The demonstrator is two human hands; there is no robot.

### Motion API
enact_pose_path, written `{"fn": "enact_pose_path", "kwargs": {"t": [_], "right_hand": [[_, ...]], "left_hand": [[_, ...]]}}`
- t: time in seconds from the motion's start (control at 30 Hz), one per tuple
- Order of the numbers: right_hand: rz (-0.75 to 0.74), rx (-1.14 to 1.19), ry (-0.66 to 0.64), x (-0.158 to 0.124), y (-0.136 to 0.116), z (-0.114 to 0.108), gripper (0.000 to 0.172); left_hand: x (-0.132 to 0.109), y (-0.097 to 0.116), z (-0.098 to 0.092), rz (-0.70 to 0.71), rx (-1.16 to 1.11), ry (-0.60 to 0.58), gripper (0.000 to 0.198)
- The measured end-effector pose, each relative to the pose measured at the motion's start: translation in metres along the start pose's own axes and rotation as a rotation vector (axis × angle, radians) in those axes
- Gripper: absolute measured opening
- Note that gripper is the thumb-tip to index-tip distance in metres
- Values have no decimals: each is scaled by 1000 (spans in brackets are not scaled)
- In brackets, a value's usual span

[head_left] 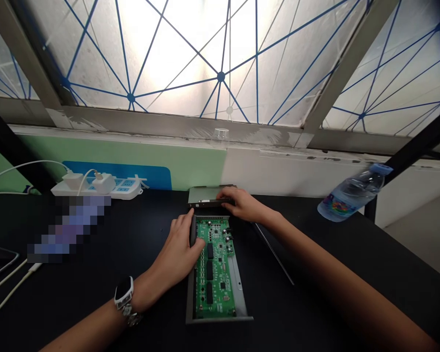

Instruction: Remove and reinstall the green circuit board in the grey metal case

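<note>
In the middle of the desk lies an open metal case [241, 288] with a green circuit board [220, 266] inside, dotted with black chips. My left hand [179, 252] grips the case's left wall, thumb over the inner edge and fingers along the outside. Behind the case, near the wall, is a flat grey metal cover [204, 195] with a dark front edge. My right hand [244, 204] holds this cover by its right end, fingers closed around the edge. A thin dark metal strip [275, 254] lies to the right of the case, below my right forearm.
A water bottle [352, 192] leans at the right. A white power strip [130, 188] with chargers stands at the back left, near a blurred-out item [69, 230]. Cables [11, 292] and a phone [0, 261] lie at the far left. A clear cup [221, 133] sits on the windowsill.
</note>
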State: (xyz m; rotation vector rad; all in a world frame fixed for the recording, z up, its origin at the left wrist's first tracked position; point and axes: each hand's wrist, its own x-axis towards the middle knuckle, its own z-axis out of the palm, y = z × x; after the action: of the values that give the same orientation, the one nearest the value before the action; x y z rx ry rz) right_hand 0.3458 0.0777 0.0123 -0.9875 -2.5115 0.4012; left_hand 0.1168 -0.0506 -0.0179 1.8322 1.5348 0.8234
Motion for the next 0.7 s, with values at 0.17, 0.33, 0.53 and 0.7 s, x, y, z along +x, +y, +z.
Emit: {"fn": "enact_pose_path", "kwargs": {"t": [0.17, 0.33, 0.53, 0.7], "right_hand": [[-19, 15, 11, -3, 2, 2, 22], [-45, 33, 0, -6, -3, 4, 21], [6, 39, 15, -5, -7, 16, 20], [120, -14, -24, -5, -16, -4, 25]], "left_hand": [[1, -2, 2, -1, 25, 27, 76], [0, -4, 3, 24, 29, 47, 71], [-2, -4, 1, 54, 67, 43, 54], [-6, 3, -3, 27, 137, 10, 50]]}}
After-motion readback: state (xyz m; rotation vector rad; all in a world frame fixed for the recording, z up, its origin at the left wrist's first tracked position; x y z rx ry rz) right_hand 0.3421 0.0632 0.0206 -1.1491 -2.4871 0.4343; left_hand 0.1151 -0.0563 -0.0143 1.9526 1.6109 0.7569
